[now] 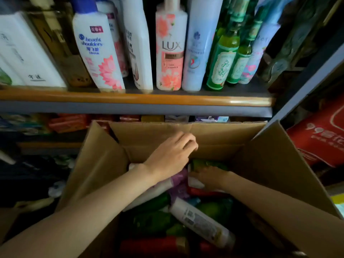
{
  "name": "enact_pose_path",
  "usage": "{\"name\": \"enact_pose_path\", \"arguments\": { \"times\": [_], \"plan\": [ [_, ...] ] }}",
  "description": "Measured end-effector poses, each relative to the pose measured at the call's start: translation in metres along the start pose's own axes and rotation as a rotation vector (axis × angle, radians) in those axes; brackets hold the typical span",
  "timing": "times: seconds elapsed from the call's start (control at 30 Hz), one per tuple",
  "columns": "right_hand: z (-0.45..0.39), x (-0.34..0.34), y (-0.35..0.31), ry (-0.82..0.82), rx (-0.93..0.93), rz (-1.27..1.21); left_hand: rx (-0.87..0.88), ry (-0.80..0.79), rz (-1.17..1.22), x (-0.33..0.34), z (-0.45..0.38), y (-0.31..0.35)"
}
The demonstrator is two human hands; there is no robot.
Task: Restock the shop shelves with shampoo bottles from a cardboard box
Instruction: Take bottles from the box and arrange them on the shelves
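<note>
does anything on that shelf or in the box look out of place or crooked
Nothing spilled or damaged. The Head & Shoulders bottle leans on the shelf, and bottles lie jumbled in the cardboard box.
</note>
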State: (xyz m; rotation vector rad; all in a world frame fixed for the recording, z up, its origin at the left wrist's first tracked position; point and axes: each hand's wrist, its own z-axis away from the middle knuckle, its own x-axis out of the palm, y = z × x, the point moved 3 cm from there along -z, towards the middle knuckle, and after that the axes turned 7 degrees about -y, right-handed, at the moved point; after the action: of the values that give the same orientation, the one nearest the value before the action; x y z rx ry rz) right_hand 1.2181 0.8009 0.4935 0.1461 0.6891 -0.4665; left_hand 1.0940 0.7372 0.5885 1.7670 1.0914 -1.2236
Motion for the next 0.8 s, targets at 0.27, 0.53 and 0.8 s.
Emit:
{"name": "enact_pose_path", "arguments": {
  "times": [0.27, 0.53, 0.8],
  "plan": [
    [0.001, -0.003, -0.018, 0.09, 0.05, 0.063, -0.47, -0.676, 0.407, 0.04, 0.03, -0.012],
    [0.118, -0.14, -0.018, 0.546, -0.141, -0.344, -1.034, -0.862, 1.52, -0.019, 0.037, -0.008],
    [0.268, -0.252, -0.077, 1.23, -0.368, -0.111, -0.682, -0.27, 1.84, -0.19, 0.002, 0.01]
  ]
}}
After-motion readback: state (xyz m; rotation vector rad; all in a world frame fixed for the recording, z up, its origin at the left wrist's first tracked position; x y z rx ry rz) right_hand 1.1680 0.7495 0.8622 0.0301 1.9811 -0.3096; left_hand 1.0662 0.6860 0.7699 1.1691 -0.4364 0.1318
